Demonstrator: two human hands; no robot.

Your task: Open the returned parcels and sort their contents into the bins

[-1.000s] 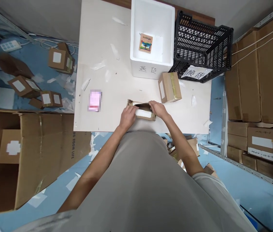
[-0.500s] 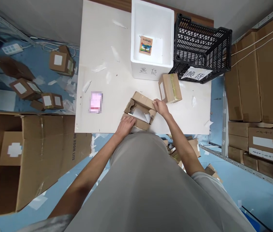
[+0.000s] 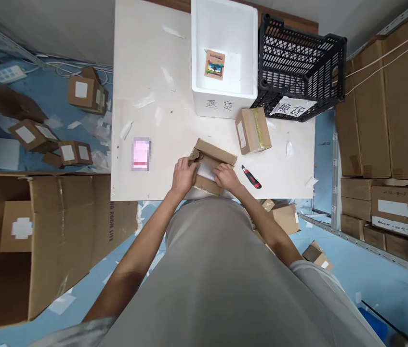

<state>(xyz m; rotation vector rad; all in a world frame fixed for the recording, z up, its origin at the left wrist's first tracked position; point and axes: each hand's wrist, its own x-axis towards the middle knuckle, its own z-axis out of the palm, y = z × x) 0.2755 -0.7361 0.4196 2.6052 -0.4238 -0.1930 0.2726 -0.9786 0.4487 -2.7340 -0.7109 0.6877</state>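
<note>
In front of my body an opened small cardboard box (image 3: 218, 153) sits near the table's front edge, its lid flap raised on the far side. Something white (image 3: 206, 170) lies inside; its kind is partly hidden by my fingers. My left hand (image 3: 184, 176) is closed on the box's left end, with the fingertips over the rim. My right hand (image 3: 227, 178) is closed at the right end, its curled fingers reaching inside beside the white thing. To the right of that hand a red and black utility knife (image 3: 251, 177) lies on the table.
A closed taped carton (image 3: 252, 131) stands behind the knife. Farther back are a white foam box (image 3: 218, 103) holding a small colourful card (image 3: 215, 64), and a black plastic crate (image 3: 303, 65). A blurred pink item (image 3: 141, 154) lies left on the white table (image 3: 142, 62).
The box has gone from nearly closed to opened, its flap lifted back. My right hand has moved left to the box's inside. The utility knife now shows on the table.
</note>
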